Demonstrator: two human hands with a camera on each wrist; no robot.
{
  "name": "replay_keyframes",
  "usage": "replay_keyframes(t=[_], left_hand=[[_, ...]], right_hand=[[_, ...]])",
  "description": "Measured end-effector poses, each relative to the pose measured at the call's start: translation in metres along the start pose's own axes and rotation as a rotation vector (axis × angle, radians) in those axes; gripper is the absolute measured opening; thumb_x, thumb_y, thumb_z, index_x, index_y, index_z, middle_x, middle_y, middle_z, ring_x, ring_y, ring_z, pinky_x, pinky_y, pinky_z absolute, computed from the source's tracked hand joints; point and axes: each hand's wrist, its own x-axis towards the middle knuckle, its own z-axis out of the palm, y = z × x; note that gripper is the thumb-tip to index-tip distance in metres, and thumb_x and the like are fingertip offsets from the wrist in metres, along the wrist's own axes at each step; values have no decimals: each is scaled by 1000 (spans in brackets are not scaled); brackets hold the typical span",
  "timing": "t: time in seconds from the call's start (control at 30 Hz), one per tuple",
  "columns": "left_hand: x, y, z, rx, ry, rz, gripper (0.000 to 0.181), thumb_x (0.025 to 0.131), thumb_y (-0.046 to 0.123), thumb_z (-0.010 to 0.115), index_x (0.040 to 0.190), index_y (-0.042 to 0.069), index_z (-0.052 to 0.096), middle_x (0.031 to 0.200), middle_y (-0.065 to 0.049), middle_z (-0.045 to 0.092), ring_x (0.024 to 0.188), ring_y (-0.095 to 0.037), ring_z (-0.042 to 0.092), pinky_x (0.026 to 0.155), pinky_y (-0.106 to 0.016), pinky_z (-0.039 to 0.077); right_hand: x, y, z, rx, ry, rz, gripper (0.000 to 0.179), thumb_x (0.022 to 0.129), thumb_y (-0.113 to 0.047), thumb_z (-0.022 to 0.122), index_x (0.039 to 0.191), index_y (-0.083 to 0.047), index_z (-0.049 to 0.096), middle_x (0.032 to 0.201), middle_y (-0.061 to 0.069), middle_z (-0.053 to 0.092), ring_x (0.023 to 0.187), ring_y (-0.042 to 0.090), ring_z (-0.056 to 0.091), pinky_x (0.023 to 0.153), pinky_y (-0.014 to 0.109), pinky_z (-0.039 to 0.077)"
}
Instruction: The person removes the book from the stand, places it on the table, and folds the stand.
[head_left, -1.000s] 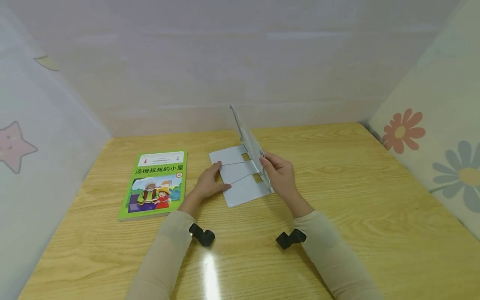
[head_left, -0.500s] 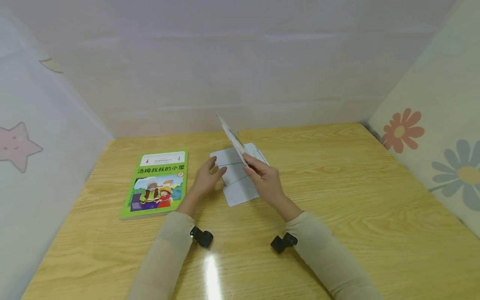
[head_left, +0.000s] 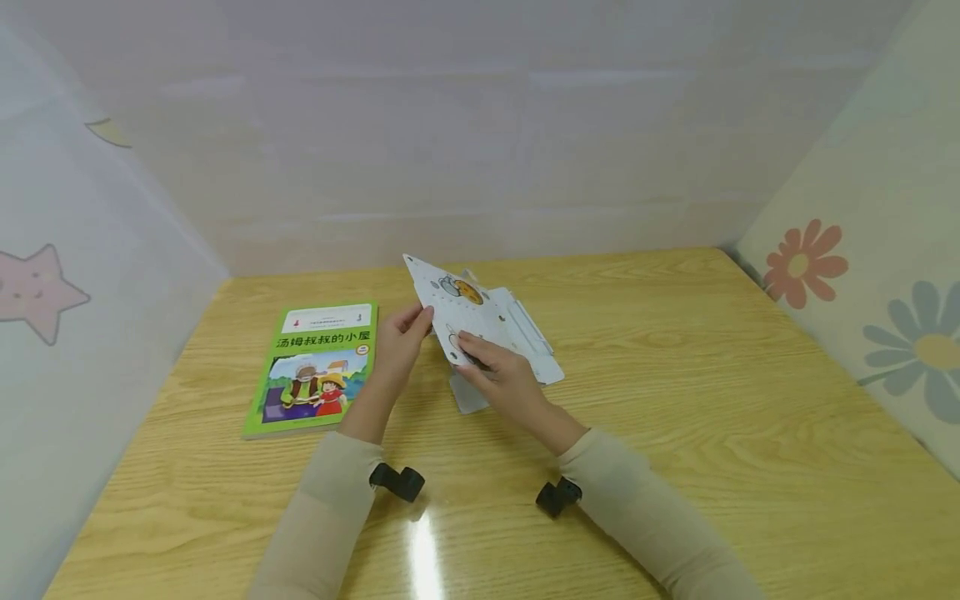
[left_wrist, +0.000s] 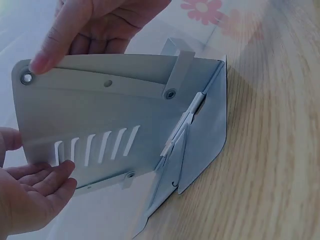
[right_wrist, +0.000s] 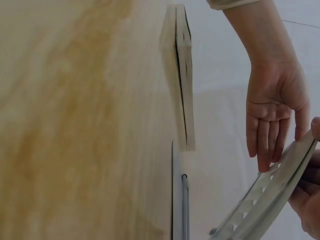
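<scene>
- Gripping the white stand (head_left: 480,312) by its tilted panel (left_wrist: 105,112): right hand (head_left: 508,383) at a corner, left hand (head_left: 397,346) along the edge.
- Resting on the table (head_left: 712,400): base (head_left: 550,369), right of the green book (head_left: 315,367).

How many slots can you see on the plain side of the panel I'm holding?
6 slots, in one row on the plain side of the panel, running from beside the left hand toward the base. That hand might hide more.
</scene>
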Motion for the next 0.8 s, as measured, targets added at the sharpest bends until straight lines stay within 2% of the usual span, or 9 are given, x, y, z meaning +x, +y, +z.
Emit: replay_keyframes(t=[0.17,0.33,0.43,0.57,0.67,0.8], left_hand=[[-7,-2,-3,2,41,-71,32,89,11,47,116,-6,49,113,-18,52,100,-23,52,84,-29,42],[-11,-6,-8,19,64,-127,30,89,9,46,115,-5,50,112,-17,52,99,-23,52,82,-28,43],[-13,-9,-11,-5,77,-172,30,89,8,45,115,-6,49,113,-17,51,100,-23,51,82,-28,43],[-16,-12,-14,-22,96,-206,30,88,5,45,115,-8,48,113,-20,50,101,-25,51,83,-30,42],[-17,-14,-16,2,104,-223,29,88,5,45,114,-9,49,111,-21,51,99,-26,52,83,-32,43],[-19,-20,-20,46,123,-266,28,88,5,45,112,-7,51,108,-20,53,94,-25,54,80,-32,44]], right_hand=[[-3,-3,4,-45,-68,21,40,70,-3,68,107,7,57,112,16,54,100,24,52,80,27,44],[-3,-5,7,-95,-139,40,40,72,-9,68,109,4,57,112,13,54,104,21,50,86,38,39],[-2,-6,9,-128,-187,29,39,74,-13,67,109,4,57,112,14,54,104,21,50,86,36,40],[-1,-7,11,-164,-247,28,39,75,-15,66,108,3,57,111,15,54,104,22,50,86,27,40],[-1,-9,12,-198,-297,51,39,76,-18,65,109,2,58,112,14,54,105,21,49,87,27,39],[1,-12,14,-266,-402,90,39,79,-24,63,110,-1,58,115,11,53,107,19,48,88,29,38]])
